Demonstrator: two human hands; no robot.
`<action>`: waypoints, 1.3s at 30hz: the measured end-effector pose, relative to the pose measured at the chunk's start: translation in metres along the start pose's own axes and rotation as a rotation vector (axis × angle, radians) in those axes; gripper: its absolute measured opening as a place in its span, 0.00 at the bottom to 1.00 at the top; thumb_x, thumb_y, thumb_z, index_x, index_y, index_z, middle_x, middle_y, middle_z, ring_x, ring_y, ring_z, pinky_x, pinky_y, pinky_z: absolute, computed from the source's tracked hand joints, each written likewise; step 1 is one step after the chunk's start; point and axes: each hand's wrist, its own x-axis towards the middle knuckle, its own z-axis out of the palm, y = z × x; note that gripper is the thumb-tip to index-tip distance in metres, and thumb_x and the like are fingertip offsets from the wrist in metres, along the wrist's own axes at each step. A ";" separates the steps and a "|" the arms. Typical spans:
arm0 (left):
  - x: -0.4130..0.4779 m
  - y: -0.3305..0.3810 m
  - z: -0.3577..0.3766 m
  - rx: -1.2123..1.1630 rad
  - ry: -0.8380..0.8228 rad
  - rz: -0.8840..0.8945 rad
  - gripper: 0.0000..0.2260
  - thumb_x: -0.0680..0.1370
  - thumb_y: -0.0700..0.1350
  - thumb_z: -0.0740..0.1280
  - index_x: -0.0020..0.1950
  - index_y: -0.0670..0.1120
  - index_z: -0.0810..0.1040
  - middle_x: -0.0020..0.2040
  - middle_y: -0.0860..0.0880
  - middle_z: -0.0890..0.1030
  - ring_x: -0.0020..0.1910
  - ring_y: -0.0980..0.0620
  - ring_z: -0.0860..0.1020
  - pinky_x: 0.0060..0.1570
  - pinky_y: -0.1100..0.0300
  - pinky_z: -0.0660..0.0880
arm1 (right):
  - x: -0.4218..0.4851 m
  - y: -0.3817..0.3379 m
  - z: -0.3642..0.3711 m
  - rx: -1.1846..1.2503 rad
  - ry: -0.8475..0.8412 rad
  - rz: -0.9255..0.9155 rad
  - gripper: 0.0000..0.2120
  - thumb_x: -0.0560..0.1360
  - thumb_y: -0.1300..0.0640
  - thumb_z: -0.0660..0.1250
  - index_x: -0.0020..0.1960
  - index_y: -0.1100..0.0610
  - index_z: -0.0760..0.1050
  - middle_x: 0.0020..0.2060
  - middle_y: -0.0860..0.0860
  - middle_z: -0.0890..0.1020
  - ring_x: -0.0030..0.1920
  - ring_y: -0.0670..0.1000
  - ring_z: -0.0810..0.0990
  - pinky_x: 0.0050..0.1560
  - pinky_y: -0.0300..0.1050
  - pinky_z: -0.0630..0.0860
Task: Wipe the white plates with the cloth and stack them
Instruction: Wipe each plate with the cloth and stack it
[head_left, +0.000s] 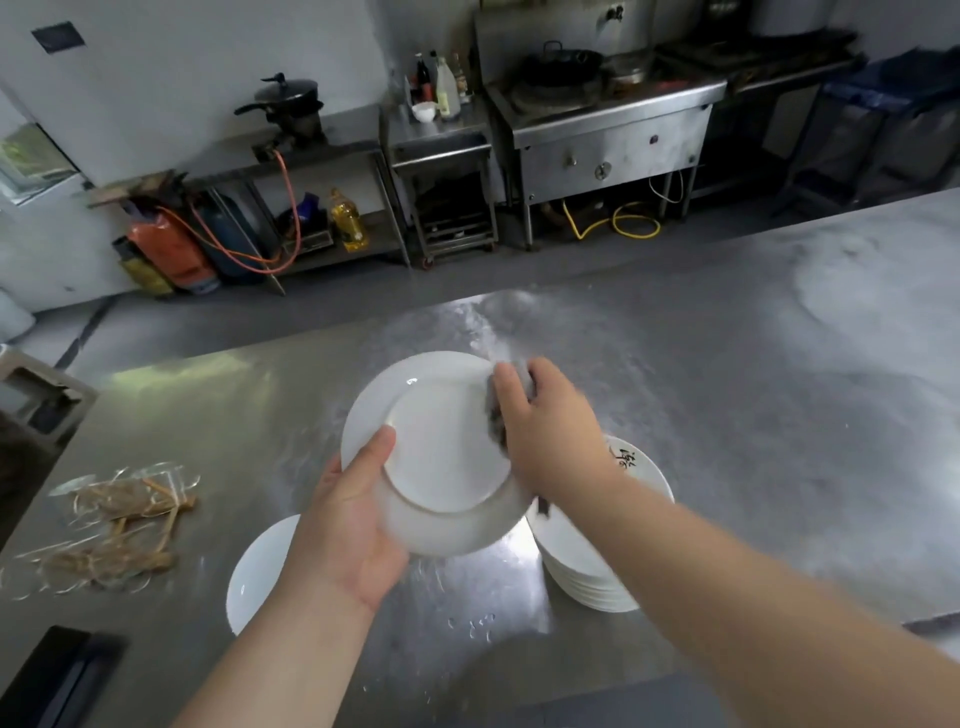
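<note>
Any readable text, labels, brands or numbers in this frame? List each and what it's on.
Nothing reads cleanly.
The black brush characters on the top plate of the right stack: blurred, unreadable.
Labels on the bottles on the back counter: too small to read.
The oil bottle on the lower shelf: no legible label.
On the held plate and the cloth: no text visible.

White plate (447, 457); the cloth (497, 422) seems dark grey; white stack (584, 569), black brush marks (626, 460) on top; dull silver surface (727, 389).
</note>
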 end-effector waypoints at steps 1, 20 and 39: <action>0.003 0.002 0.003 -0.002 0.011 0.011 0.25 0.77 0.48 0.70 0.73 0.40 0.78 0.67 0.37 0.82 0.68 0.36 0.80 0.68 0.36 0.75 | -0.015 0.010 0.006 0.124 0.013 0.091 0.18 0.80 0.38 0.58 0.39 0.49 0.66 0.28 0.38 0.79 0.28 0.40 0.75 0.31 0.41 0.69; 0.036 -0.084 0.073 0.468 -0.099 -0.256 0.30 0.68 0.68 0.69 0.65 0.53 0.82 0.61 0.52 0.87 0.63 0.50 0.83 0.65 0.48 0.77 | -0.009 0.134 -0.131 0.371 -0.276 0.676 0.38 0.81 0.29 0.53 0.45 0.62 0.83 0.41 0.59 0.87 0.29 0.53 0.76 0.29 0.45 0.73; 0.085 -0.144 0.032 1.642 0.001 0.177 0.11 0.84 0.57 0.62 0.48 0.51 0.70 0.42 0.51 0.80 0.42 0.43 0.79 0.40 0.51 0.75 | -0.011 0.184 -0.079 -0.452 -0.021 0.383 0.15 0.77 0.46 0.66 0.61 0.43 0.68 0.38 0.37 0.75 0.36 0.43 0.75 0.31 0.41 0.67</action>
